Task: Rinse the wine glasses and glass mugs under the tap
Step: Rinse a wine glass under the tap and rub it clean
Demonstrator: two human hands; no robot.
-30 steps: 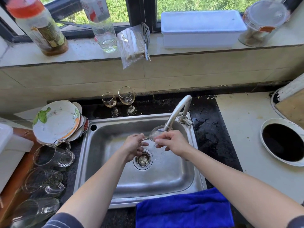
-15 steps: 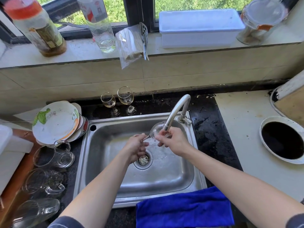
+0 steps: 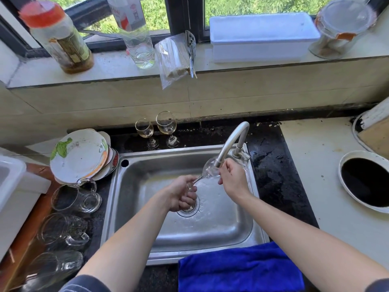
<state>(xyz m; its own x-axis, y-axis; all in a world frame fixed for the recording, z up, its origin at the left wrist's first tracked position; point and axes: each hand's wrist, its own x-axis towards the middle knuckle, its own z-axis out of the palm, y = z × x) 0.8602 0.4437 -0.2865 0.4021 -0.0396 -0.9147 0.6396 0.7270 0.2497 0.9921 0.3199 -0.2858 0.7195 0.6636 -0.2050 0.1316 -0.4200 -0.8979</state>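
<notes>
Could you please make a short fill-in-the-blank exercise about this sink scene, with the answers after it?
1. The left hand grips the glass by its ____.
2. Behind the sink stand ____ wine glasses.
3. The cloth at the sink's front edge is ____.
4. The mugs lie to the ____ of the sink.

Answers: stem; two; blue; left

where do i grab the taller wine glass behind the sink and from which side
Take the taller wine glass by its thin stem, just under the bowl. It stands upright, and the shorter wine glass stands close on its left, so coming from the right or front, over the sink rim, looks clearest.
</notes>
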